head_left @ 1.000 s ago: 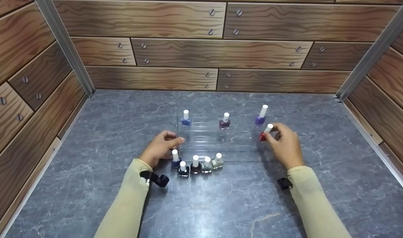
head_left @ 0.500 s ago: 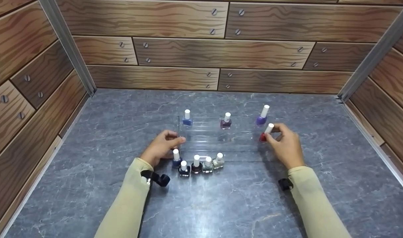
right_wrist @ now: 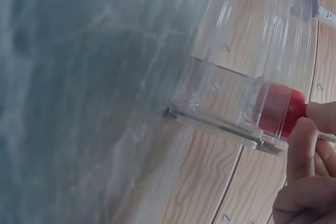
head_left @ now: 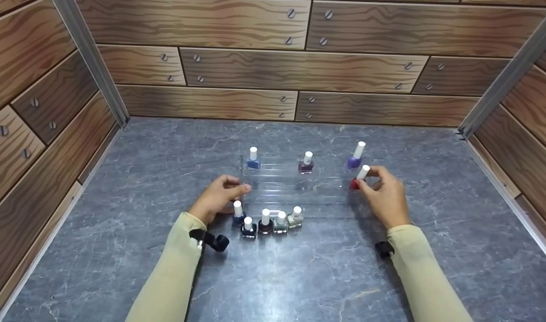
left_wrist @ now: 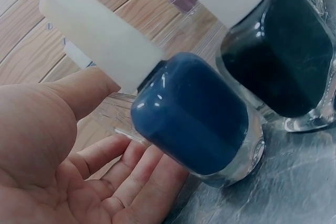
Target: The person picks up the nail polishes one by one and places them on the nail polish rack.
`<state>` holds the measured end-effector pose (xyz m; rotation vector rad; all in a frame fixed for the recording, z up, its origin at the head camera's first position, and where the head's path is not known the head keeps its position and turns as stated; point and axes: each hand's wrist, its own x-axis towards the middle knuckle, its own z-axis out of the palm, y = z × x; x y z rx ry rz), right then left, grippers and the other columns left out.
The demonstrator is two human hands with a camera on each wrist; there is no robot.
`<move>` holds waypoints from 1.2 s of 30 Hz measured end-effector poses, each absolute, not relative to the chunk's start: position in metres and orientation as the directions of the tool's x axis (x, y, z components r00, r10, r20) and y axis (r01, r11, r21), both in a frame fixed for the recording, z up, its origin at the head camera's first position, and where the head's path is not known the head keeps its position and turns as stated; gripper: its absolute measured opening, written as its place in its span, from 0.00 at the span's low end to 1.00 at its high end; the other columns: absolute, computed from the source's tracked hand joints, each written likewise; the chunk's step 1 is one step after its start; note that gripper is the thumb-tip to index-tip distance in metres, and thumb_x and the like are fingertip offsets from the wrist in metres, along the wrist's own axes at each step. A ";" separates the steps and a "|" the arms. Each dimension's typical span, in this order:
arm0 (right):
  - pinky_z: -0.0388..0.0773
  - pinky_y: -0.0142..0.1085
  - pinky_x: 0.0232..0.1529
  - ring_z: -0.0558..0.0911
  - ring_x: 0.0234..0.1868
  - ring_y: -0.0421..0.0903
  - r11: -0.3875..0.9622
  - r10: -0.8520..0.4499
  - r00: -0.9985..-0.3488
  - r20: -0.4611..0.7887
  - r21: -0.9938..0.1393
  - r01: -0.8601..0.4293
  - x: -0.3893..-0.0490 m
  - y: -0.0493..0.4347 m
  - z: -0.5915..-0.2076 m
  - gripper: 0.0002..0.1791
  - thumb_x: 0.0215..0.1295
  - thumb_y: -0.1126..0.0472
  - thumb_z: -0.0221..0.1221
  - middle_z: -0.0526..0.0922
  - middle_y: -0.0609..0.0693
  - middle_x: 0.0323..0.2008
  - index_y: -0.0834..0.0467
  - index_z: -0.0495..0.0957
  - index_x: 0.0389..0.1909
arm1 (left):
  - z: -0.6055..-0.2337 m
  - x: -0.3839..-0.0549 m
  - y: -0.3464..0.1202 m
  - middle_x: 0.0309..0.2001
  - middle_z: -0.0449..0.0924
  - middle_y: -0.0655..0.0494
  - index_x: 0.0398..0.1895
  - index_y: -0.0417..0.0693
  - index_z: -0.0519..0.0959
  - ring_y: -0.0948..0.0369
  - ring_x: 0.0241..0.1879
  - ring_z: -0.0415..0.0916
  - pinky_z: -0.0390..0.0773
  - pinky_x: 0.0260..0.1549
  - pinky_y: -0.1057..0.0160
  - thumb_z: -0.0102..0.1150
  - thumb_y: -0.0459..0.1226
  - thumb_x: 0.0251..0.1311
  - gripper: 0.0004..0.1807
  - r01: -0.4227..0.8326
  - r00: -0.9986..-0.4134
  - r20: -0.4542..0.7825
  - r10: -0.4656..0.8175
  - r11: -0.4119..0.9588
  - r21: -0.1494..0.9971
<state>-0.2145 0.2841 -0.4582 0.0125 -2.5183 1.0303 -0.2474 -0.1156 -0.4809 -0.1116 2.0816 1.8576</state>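
Note:
A clear tiered display rack (head_left: 282, 184) stands mid-table. My right hand (head_left: 386, 197) pinches a red nail polish bottle (head_left: 354, 184) near its white cap. The right wrist view shows that red bottle (right_wrist: 281, 109) at a tier on the rack's end. My left hand (head_left: 217, 197) holds the rack's left end, thumb inside the side panel. Close by that hand is a dark blue nail polish bottle (left_wrist: 191, 114), with a black one (left_wrist: 278, 51) beside it. On the rear tier stand blue (head_left: 253, 163), maroon (head_left: 305, 167) and purple (head_left: 354, 162) bottles.
In front of the rack, on the grey marbled table (head_left: 300, 277), also stand a dark brown-red bottle (head_left: 265, 226) and two glittery silver bottles, one (head_left: 280, 226) left of the other (head_left: 295, 219). Wood-patterned walls (head_left: 237, 67) enclose the back and sides.
Both hands stay nearly where they were, and the red bottle keeps its place in my right fingers. The head view shifts slightly.

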 end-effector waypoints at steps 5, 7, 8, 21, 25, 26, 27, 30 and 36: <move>0.73 0.25 0.23 0.79 0.29 0.44 0.700 0.126 -0.905 0.406 -0.683 -0.209 -0.214 0.285 -0.455 0.21 0.66 0.66 0.69 0.84 0.58 0.50 0.64 0.77 0.58 | -0.481 -0.247 -0.116 0.57 0.77 0.45 0.62 0.44 0.71 0.52 0.53 0.75 0.88 0.45 0.55 0.74 0.46 0.62 0.31 -0.288 -0.938 -0.308 0.161 0.137 0.948; 0.73 0.23 0.25 0.78 0.30 0.42 0.680 0.128 -0.899 0.420 -0.696 -0.229 -0.213 0.286 -0.451 0.22 0.64 0.69 0.68 0.83 0.59 0.52 0.65 0.75 0.57 | -0.481 -0.247 -0.116 0.57 0.76 0.46 0.62 0.44 0.71 0.52 0.53 0.75 0.88 0.45 0.55 0.74 0.46 0.61 0.31 -0.281 -0.939 -0.302 0.161 0.142 0.949; 0.72 0.22 0.26 0.77 0.30 0.41 0.674 0.131 -0.893 0.431 -0.699 -0.239 -0.212 0.287 -0.448 0.22 0.64 0.70 0.68 0.82 0.59 0.52 0.66 0.75 0.57 | -0.480 -0.247 -0.116 0.57 0.76 0.46 0.62 0.44 0.72 0.52 0.53 0.75 0.88 0.46 0.55 0.74 0.46 0.61 0.31 -0.281 -0.940 -0.301 0.161 0.139 0.950; 0.69 0.20 0.27 0.73 0.26 0.38 0.604 0.178 -0.653 0.736 -0.606 -0.518 -0.197 0.272 -0.424 0.08 0.57 0.76 0.66 0.78 0.56 0.30 0.67 0.77 0.36 | -0.482 -0.249 -0.116 0.58 0.76 0.45 0.64 0.43 0.70 0.53 0.53 0.74 0.87 0.46 0.54 0.73 0.46 0.63 0.32 -0.281 -0.937 -0.301 0.177 0.132 0.951; 0.76 0.21 0.27 0.78 0.26 0.38 0.587 0.033 -0.719 0.694 -0.596 -0.549 -0.193 0.264 -0.419 0.07 0.58 0.77 0.66 0.82 0.51 0.28 0.65 0.79 0.33 | -0.481 -0.250 -0.117 0.58 0.76 0.45 0.63 0.43 0.71 0.52 0.53 0.75 0.87 0.46 0.54 0.73 0.46 0.63 0.31 -0.273 -0.941 -0.294 0.168 0.138 0.952; 0.78 0.22 0.27 0.79 0.26 0.38 0.589 -0.011 -0.750 0.662 -0.601 -0.540 -0.192 0.262 -0.418 0.07 0.58 0.77 0.66 0.83 0.50 0.27 0.64 0.80 0.33 | -0.481 -0.250 -0.117 0.58 0.76 0.45 0.63 0.44 0.71 0.52 0.54 0.75 0.87 0.46 0.54 0.73 0.46 0.63 0.31 -0.272 -0.941 -0.293 0.168 0.140 0.952; 0.79 0.23 0.27 0.79 0.26 0.39 0.598 -0.059 -0.778 0.625 -0.602 -0.529 -0.191 0.261 -0.417 0.07 0.59 0.76 0.66 0.83 0.48 0.27 0.63 0.80 0.33 | -0.481 -0.250 -0.117 0.58 0.76 0.45 0.62 0.44 0.71 0.51 0.54 0.75 0.87 0.46 0.54 0.73 0.46 0.63 0.31 -0.272 -0.941 -0.294 0.167 0.142 0.952; 0.80 0.26 0.28 0.79 0.27 0.39 0.644 -0.177 -0.841 0.512 -0.585 -0.492 -0.186 0.257 -0.416 0.06 0.61 0.73 0.67 0.83 0.45 0.28 0.59 0.82 0.33 | -0.481 -0.249 -0.116 0.58 0.76 0.45 0.62 0.44 0.71 0.51 0.55 0.75 0.87 0.46 0.54 0.73 0.47 0.62 0.31 -0.273 -0.939 -0.296 0.172 0.147 0.951; 0.80 0.29 0.30 0.78 0.29 0.39 0.700 -0.300 -0.864 0.405 -0.521 -0.488 -0.180 0.253 -0.415 0.04 0.66 0.68 0.67 0.83 0.44 0.30 0.56 0.84 0.35 | -0.482 -0.248 -0.116 0.57 0.76 0.45 0.62 0.43 0.71 0.51 0.53 0.74 0.87 0.46 0.54 0.73 0.46 0.63 0.31 -0.271 -0.940 -0.293 0.175 0.142 0.952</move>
